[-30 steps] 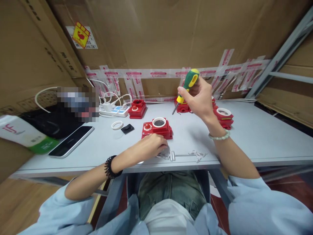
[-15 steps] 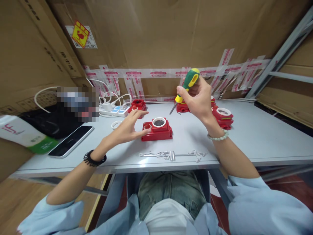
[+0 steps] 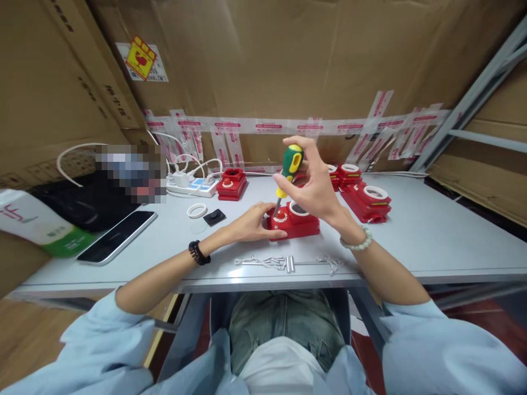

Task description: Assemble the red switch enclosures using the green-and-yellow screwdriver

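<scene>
"Both hands had shifted since the earlier frame: the left hand (image 3: pixel 252 224) gripped the left end of the red box (image 3: pixel 302 228), which had slid rightward across the table (image 3: pixel 428 236), and the right hand (image 3: pixel 316 191) had lowered a screwdriver (image 3: pixel 289 164) to it."

"How did each hand hold?"

"Left, half open, thumb along the box's near side, fingers toward its far side. Right, curled around the green-and-yellow handle, a finger at its top, the shaft pointing down beside the box's red button. Whether the tip met a screw could not be told."

"And how would the box have handled?"

"Rigid, by its look, and probably light, though its glossy shell might have slipped. Its side walls seemed the surest hold, clear of the white rim on top."

"What surrounded it?"

"Small metal parts (image 3: pixel 290 264) lay on its near side. Left of it sat a loose white ring (image 3: pixel 197 216) and a black square piece (image 3: pixel 214 218); to its right, more red boxes (image 3: pixel 364 207)."
</scene>
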Available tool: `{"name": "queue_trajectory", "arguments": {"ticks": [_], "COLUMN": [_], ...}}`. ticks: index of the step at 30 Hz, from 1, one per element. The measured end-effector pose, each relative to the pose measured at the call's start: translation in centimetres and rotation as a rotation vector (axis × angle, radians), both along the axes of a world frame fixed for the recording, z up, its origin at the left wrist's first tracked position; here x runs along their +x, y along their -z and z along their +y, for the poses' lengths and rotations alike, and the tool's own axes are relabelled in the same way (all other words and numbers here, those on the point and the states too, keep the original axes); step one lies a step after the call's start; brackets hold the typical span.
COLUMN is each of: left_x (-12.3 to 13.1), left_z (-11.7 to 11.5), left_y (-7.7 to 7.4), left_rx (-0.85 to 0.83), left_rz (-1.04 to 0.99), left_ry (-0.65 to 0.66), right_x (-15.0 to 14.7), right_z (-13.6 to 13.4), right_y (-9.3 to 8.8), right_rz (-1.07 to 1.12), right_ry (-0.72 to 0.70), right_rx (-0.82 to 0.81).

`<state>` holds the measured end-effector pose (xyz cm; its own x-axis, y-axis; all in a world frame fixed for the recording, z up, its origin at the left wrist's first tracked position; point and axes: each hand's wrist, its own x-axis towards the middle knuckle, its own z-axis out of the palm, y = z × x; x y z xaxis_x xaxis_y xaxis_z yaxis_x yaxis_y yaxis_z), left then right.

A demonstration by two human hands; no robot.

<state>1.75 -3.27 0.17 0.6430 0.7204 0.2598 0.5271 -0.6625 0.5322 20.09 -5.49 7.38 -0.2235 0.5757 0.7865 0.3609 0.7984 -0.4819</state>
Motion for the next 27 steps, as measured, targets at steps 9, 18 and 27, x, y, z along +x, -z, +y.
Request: {"name": "queue_trajectory", "arguments": {"ticks": [9,18,27], "left_x": [-0.3,-0.3,-0.3], "left_z": [0.0,0.2,0.2], "left_y": [0.8,1.1,0.8], "left_rx": [0.006,-0.028,-0.033], "left_rz": [-0.051,-0.071,-0.050], "left_ry": [-0.015,0.018,0.011], "right_x": [-0.3,-0.5,-0.8], "right_z": [-0.9,-1.1,-1.4], "right_y": [0.5,0.5,0.3], "right_rz": [-0.100,-0.091,-0.140], "right_ry": [-0.046,-0.038,0.072], "right_rx": [-0.074,-0.092,-0.015]}}
